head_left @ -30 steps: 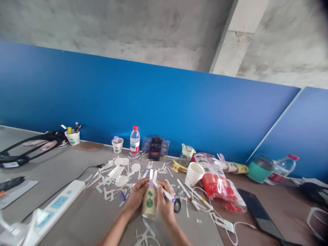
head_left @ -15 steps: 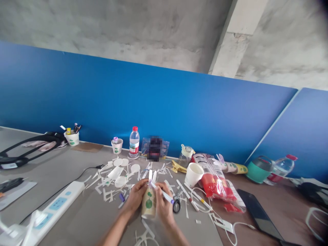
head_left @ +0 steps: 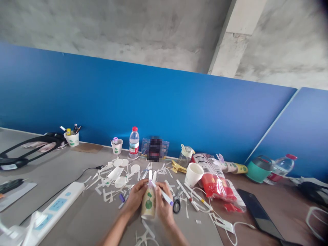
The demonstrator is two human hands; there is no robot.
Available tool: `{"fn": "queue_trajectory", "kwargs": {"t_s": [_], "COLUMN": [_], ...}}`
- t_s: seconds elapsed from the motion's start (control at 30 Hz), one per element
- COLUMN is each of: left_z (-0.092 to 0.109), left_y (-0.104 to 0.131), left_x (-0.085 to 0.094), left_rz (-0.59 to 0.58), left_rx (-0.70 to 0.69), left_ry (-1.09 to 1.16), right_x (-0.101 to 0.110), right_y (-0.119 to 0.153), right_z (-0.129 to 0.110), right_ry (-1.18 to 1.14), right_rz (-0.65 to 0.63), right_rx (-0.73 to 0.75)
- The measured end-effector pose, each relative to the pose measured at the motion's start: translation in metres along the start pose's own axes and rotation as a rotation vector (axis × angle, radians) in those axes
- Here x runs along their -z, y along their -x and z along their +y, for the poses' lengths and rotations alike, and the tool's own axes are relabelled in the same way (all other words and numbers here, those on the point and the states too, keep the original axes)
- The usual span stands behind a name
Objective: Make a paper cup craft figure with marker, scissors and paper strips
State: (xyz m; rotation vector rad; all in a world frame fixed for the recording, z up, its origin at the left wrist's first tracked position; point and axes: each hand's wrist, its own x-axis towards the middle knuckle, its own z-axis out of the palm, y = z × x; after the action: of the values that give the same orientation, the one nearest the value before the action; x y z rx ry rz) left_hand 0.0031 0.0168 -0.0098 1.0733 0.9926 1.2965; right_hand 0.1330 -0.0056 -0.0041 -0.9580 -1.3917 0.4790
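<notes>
A tan cup (head_left: pixel 148 206) (green-printed) bears two pale upright strips (head_left: pixel 150 175), with a purple-ended white marker (head_left: pixel 167 197) slanting beside them.

Soft light is filling the frame; glare is streaking the red bag (head_left: pixel 219 186), lower right; darkness is clouding the upper-right corner.

Green-patterned beige cup (head_left: pixel 148 204), white-and-purple marker (head_left: pixel 167 197)

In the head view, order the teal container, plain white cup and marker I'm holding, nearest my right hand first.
1. Marker: held in your right hand.
2. Plain white cup: right of that hand, further back.
3. Teal container: farther right than the cup.
</notes>
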Motion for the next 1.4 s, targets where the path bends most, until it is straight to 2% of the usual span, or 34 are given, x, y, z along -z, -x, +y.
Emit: {"fn": "queue_trajectory", "kwargs": {"t_s": [0.17, 0.33, 0.5, 0.63, 0.8, 0.9, 1.07, 1.2, 1.33, 1.4], "left_z": [0.0, -0.004, -0.006, -0.006, -0.005, -0.005, -0.005, -0.005, -0.008, -0.01], "left_y": [0.0, -0.001, -0.002, -0.002, -0.003, -0.002, -0.002, -0.002, -0.004, -0.004], "left_x": [-0.001, 0.002, 0.004, 0.003, 0.002, 0.002, 0.0, 0.0, 0.001, 0.002], "left_rz": [-0.008, -0.009, -0.001, -0.016, 0.011, 0.002, 0.017, 0.002, 0.001, 0.007], "left_rx": [-0.004, -0.007, -0.004, -0.014, -0.014, -0.024, -0.027, -0.022, -0.021, -0.038], "left_ry": [0.009, -0.01, -0.019, -0.018, -0.026, -0.033, -0.036, -0.012, -0.019, -0.033], "right_x": [0.004, 0.003, 0.002, 0.002, 0.0, 0.0, 0.001, 0.001, 0.002, 0.002], "right_y": [0.0, 0.001, 0.0, 0.0, 0.001, 0.002, 0.003, 0.003, 0.001, 0.001], "right_z": [0.006, 0.003, 0.003, 0.005, 0.005, 0.005, 0.008, 0.009, 0.011, 0.011], "right_ry": [0.02, -0.002, 0.011, 0.02, 0.034, 0.047, 0.068, 0.076, 0.077, 0.072], "right_rz": [0.054, -0.015, 0.046, 0.007, 0.059, 0.018, 0.038, 0.001, 0.062, 0.052], "right_rx": [-0.038, -0.048, -0.048, -0.024, -0.015, 0.012, -0.003, 0.011, -0.019, -0.023]}}
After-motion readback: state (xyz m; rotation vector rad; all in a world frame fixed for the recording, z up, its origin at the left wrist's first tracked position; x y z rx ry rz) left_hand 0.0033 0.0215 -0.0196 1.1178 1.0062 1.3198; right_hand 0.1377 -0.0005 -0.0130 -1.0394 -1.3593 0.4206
